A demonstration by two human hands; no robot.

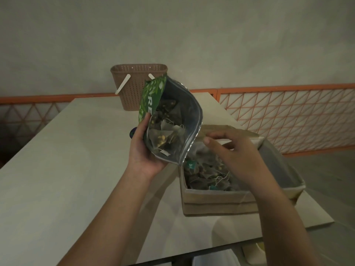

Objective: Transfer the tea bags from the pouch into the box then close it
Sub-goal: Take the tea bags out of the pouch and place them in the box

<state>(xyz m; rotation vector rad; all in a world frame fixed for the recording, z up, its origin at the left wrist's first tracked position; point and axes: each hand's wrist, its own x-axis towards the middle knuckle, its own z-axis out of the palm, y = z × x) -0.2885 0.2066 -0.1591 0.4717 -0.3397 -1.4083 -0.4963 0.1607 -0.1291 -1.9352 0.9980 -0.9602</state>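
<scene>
My left hand grips the open green pouch from beneath, its mouth tipped toward me and pyramid tea bags showing inside. My right hand, fingers loosely spread and holding nothing, hovers just right of the pouch over the open cardboard box, where more tea bags lie heaped. Beyond both hands, a brown basket stands at the table's far edge.

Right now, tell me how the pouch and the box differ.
The pouch is glossy green plastic; the box is plain brown cardboard. The pouch is held up, tilted, in the left hand; the box sits on the table. Both are open and hold tea bags.
</scene>
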